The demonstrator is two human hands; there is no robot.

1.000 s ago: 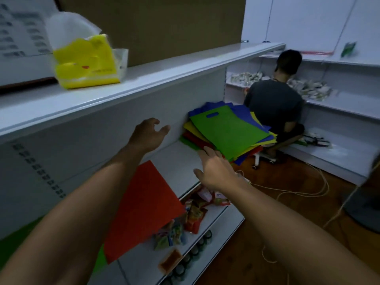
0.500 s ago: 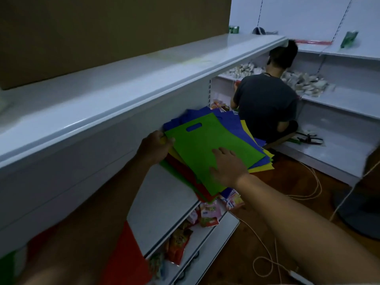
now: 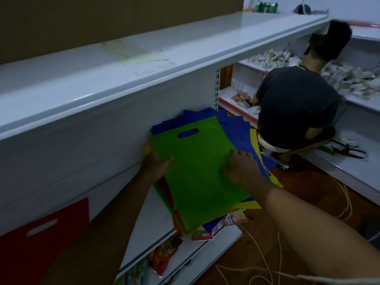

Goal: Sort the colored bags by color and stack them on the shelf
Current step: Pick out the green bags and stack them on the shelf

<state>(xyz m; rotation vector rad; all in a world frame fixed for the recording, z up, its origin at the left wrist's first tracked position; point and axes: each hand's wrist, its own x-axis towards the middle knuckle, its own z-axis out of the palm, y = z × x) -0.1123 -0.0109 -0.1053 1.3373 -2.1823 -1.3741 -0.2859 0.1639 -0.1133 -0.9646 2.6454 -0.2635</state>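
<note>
The left hand [image 3: 157,164] is gripping the near-left edge of the mixed bag stack [image 3: 236,132], thumb over the top. The right hand [image 3: 239,168] is being pressed on the green bag [image 3: 197,167], fingers bent. The stack is being held on the middle shelf [image 3: 148,221]. The red bag [image 3: 41,239] is lying apart, lower left. Judged step: pulling the pile closer; next, the green bag is to be peeled off alone.

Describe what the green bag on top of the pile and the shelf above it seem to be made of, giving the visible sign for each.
Green bag: probably non-woven fabric, matte; it lies flat, bends softly at the edges and has a die-cut handle slot. Upper shelf: likely painted sheet metal, white and semi-gloss; light glints along its rounded front lip. Neither is certain from looks alone.
</note>
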